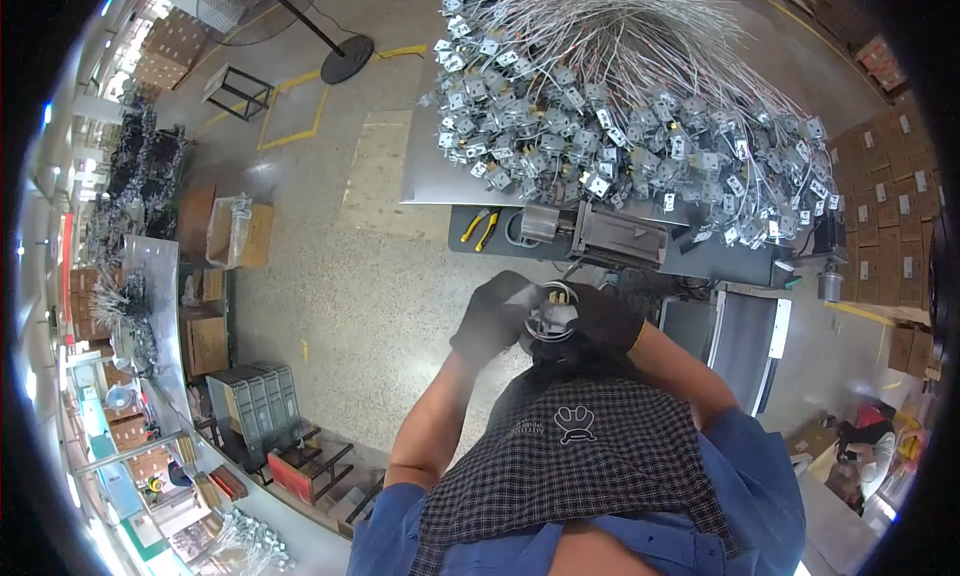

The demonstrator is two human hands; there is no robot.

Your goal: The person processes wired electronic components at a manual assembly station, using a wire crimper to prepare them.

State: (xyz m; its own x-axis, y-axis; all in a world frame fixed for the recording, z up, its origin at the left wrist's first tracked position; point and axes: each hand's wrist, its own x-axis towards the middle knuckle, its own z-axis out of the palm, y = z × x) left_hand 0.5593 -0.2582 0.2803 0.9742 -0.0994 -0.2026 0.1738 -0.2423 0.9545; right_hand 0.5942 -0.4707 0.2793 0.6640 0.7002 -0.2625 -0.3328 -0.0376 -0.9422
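In front of my apron I hold a wire assembly: a loop of pale wire around a small silvery metal part with brass-coloured contacts. My left hand, in a dark glove and slightly blurred, closes on its left side. My right hand, gloved too, is closed around the right side, and its fingertips are partly hidden. Just beyond my hands stands a grey metal bench fixture. Yellow-and-black pliers lie on the dark mat to its left.
A large pile of metal boxes with pale wires covers the table ahead. On the right are a dark conveyor-like unit and stacked cartons. A standing fan is at far left, with an open carton nearer.
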